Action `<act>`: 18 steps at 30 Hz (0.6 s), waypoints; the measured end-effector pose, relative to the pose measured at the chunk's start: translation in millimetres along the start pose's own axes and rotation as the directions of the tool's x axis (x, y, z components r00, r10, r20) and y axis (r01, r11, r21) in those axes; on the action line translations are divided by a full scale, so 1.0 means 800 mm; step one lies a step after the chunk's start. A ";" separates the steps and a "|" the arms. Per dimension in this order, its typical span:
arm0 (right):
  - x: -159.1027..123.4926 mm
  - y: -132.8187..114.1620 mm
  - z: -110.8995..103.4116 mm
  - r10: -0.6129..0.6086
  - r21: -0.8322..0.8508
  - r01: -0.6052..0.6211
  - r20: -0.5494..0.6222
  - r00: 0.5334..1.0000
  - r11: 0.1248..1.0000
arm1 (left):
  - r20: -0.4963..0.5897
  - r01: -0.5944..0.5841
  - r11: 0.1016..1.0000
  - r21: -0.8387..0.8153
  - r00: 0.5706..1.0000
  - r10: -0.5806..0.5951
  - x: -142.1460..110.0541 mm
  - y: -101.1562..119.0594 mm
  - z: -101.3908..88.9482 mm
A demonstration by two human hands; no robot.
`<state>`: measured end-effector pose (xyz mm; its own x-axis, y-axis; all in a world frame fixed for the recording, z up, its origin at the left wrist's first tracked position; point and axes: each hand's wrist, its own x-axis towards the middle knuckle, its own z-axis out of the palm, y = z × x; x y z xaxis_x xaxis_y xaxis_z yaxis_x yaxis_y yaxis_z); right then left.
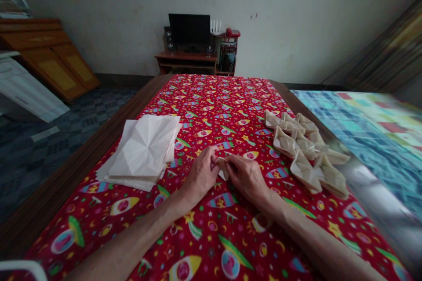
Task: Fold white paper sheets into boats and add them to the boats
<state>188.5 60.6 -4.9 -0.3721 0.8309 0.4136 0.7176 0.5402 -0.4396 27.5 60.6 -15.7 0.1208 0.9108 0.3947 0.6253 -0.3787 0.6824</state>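
Observation:
Between my two hands is a small piece of folded white paper (223,169), held just above or on the red patterned cloth (211,237). My left hand (203,169) pinches its left side with closed fingers. On the opposite side, my right hand (248,176) grips the paper, its fingers curled and partly hidden. To the left lies a stack of creased white paper sheets (145,147), the top one marked with fold lines spreading from its centre. Over on the right sit several folded paper boats (305,169), grouped in rows.
A wooden table edge (132,107) runs along the cloth's left side. Beyond the far end stands a desk (186,56) with a monitor (189,30) and a red telephone (232,33). A bed (372,127) is at the right, a wooden cabinet (56,61) at the left.

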 end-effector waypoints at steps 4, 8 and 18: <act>-0.005 0.003 -0.005 0.005 -0.151 -0.002 0.023 1.000 0.989 | 0.040 -0.023 0.997 0.079 0.999 0.020 0.000 -0.004 -0.006; -0.011 0.004 -0.007 -0.123 -0.292 0.131 0.047 0.991 0.947 | 0.131 -0.113 0.974 0.194 0.987 0.089 -0.006 -0.003 -0.016; -0.014 0.013 -0.022 -0.267 -0.290 0.320 0.208 0.941 0.902 | 0.264 -0.413 0.885 0.216 0.897 0.354 -0.020 -0.006 -0.027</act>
<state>210.7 54.3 -0.2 -0.6644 0.6652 0.3406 0.6987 0.7146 -0.0328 5.5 44.1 -12.2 0.5336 0.7265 0.4330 0.6701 -0.6755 0.3075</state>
